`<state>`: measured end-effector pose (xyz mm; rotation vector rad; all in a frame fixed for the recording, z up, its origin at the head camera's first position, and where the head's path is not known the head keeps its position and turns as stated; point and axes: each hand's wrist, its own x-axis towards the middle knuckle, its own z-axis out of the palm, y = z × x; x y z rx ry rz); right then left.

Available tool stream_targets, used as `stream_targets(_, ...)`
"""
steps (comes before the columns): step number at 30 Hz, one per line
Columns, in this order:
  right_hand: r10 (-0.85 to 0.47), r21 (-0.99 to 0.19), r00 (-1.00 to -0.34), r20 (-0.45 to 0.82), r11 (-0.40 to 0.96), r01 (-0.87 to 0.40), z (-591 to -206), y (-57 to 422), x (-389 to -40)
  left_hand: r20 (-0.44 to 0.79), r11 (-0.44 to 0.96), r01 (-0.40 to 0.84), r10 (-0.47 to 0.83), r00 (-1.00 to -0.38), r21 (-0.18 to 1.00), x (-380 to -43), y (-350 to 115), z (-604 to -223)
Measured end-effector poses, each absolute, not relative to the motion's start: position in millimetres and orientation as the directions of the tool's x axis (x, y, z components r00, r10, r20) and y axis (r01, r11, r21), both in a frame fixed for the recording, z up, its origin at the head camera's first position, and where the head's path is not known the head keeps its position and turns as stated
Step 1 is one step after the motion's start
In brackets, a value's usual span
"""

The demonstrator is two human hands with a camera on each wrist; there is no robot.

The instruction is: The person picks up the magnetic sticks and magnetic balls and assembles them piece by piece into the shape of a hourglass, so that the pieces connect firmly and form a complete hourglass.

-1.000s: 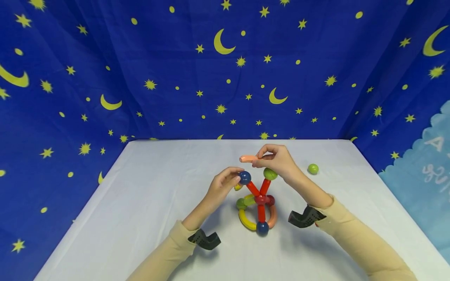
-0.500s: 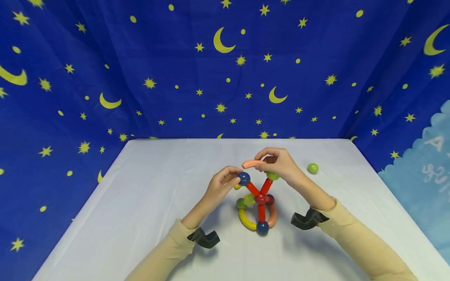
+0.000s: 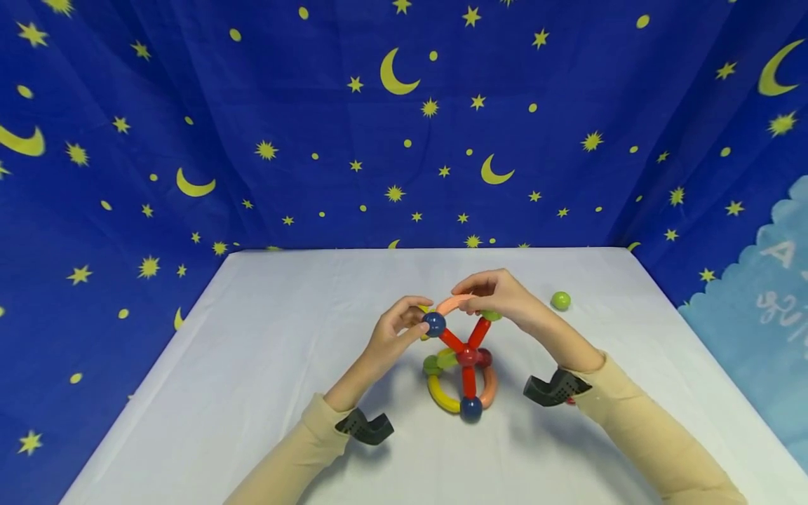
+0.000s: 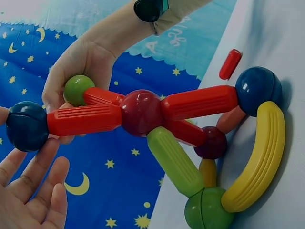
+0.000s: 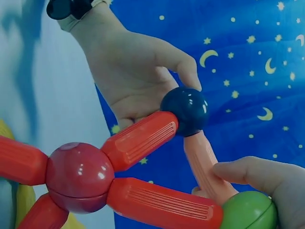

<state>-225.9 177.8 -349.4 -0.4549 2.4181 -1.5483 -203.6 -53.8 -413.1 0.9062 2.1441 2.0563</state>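
Note:
My left hand [image 3: 394,328] pinches the blue ball [image 3: 433,325] at the upper left tip of a standing magnetic ball-and-stick structure. Between thumb and fingers, my right hand [image 3: 501,293] grips a curved peach stick [image 3: 451,304]. One end of that stick meets the blue ball in the right wrist view; the other reaches the green ball [image 5: 250,210], partly covered by the right hand. Red sticks run from both balls to a red centre ball [image 3: 466,355]. Below is a ring with a yellow curved stick [image 4: 259,160], a lower blue ball [image 3: 470,409] and a lower green ball [image 3: 432,365].
A loose green ball [image 3: 560,301] lies on the white table [image 3: 303,294] at the back right. A red stick [image 4: 230,64] rests near the right forearm, mostly hidden in the head view. Behind hangs a blue curtain [image 3: 353,126] with moons and stars.
The right hand has lowered the peach stick from above the structure until its end meets the blue ball. The left hand keeps hold of that ball, which has shifted slightly left.

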Motion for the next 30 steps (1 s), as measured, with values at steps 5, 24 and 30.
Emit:
stream_targets(5, -0.320, -0.897, -0.947, -0.007, 0.421, -0.136, -347.3, 190.1, -219.2, 0.373, -0.022, 0.406, 0.446, -0.814, 0.914, -201.2, -52.5, -411.0)
stream_targets(24, -0.319, -0.919, -0.947, 0.046, 0.358, -0.165, -355.8, 211.1, -207.3, 0.451, -0.056, 0.487, 0.482, -0.751, 0.872, -201.0, -55.5, -416.0)
stream_targets(30, -0.163, -0.899, -0.981, 0.109, 0.404, -0.167, -362.1, 238.5, -217.1, 0.428, -0.033, 0.473, 0.486, -0.762, 0.880, -200.7, -54.9, -415.4)
